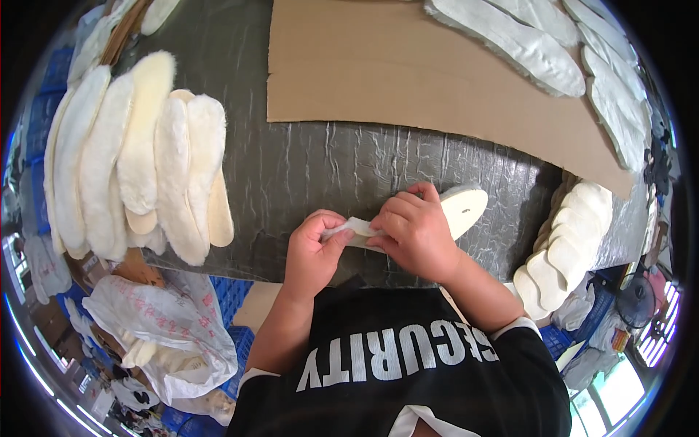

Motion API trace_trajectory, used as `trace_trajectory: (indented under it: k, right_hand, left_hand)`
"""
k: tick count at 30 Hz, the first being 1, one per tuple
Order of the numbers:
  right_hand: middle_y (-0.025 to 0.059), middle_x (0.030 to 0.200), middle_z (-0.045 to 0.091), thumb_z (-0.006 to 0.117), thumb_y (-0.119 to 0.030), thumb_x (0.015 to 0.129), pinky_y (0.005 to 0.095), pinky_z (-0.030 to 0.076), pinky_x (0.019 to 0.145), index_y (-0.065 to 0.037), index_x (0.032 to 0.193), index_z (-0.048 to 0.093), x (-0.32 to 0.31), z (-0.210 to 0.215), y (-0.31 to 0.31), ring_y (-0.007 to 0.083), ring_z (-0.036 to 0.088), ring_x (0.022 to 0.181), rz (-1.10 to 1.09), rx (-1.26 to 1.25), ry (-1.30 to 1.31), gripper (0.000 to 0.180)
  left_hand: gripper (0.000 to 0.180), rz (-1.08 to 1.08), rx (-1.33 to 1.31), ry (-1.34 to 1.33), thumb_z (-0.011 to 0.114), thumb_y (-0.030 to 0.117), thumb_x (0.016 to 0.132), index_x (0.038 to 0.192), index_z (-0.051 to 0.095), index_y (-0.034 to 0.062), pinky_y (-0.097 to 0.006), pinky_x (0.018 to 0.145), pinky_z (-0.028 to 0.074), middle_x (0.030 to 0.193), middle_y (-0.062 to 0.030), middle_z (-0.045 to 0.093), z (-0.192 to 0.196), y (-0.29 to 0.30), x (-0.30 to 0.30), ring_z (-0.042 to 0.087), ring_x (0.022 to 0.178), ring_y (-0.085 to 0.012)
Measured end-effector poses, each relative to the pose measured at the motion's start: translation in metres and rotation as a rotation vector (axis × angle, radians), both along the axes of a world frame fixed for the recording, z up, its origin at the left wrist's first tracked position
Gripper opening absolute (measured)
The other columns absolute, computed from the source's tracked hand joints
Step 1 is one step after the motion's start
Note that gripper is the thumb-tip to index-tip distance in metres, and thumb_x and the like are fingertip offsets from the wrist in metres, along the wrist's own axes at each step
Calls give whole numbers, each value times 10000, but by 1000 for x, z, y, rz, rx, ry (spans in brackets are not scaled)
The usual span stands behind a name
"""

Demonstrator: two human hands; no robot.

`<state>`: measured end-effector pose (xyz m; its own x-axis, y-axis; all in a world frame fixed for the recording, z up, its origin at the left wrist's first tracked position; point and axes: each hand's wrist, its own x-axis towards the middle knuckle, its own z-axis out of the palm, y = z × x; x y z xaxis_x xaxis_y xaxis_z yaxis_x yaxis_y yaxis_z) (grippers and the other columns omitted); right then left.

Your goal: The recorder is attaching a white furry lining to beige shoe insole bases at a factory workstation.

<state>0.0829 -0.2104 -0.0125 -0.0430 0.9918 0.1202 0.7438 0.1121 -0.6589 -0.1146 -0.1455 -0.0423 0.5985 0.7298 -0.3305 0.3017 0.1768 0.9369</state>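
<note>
Both hands on one fuzzy white insole near the tabletop front edge: left hand fingers pinched on its heel end, right hand fingers pressed together over its middle. Stacked insoles sit left, cardboard sheet behind.

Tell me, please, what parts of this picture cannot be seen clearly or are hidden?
Head view only:
- Insole: its middle is covered by the right hand; only the rounded end shows.
- Left hand: its fingertips curl around the insole's fluffy end, so the grip there is hidden.
- Stack of insoles at the right: the lower ones are hidden behind the table edge.
- Plastic bag: contents blurred.
</note>
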Motion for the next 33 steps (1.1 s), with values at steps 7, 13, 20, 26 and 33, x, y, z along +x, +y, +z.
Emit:
trace_trajectory:
  k: [7, 13, 20, 26, 33]
  right_hand:
    - [12, 779, 620, 629, -202, 904, 247, 447, 618, -10, 890, 625, 34, 21, 3, 89, 557, 684, -169, -754, 982, 193]
    - [76, 737, 681, 583, -255, 928, 246, 506, 439, 14, 993, 661, 36, 6, -4, 139, 623, 507, -207, -1034, 1794, 287]
    - [158, 901, 686, 574, -177, 931, 314, 576, 634, 77, 1052, 621, 13, 16, -22, 196, 686, 728, -141, -1096, 1989, 285]
    - [145, 864, 686, 584, -184, 925, 315, 568, 583, 62, 1011, 636, 6, 17, -36, 188, 681, 680, -144, -1121, 2032, 266]
    - [90, 834, 678, 575, -240, 941, 311, 536, 610, 23, 1003, 654, 4, 9, -49, 165, 654, 692, -64, -1061, 1853, 282]
  left_hand:
    - [985, -51, -306, -442, 829, 278, 728, 1440, 220, -27, -340, 961, 424, 1311, -148, 466, 53, 13, 9, 506, 1153, -219]
    - [1043, -317, 501, -208, 907, 228, 551, 1413, 351, 42, -370, 951, 422, 1392, -189, 372, 108, 19, 28, 480, 1183, -255]
    - [628, -446, 850, -103, 844, 313, 578, 1120, 625, 84, -495, 1036, 284, 1095, -74, 653, 147, 13, 54, 526, 1156, -323]
    - [430, -587, 872, -77, 826, 338, 599, 897, 668, 72, -502, 1024, 291, 834, -33, 672, 150, 12, 58, 615, 980, -278]
    - [282, -626, 776, -117, 805, 222, 649, 827, 668, 52, -423, 908, 383, 789, -54, 657, 141, 10, 63, 630, 826, -245]
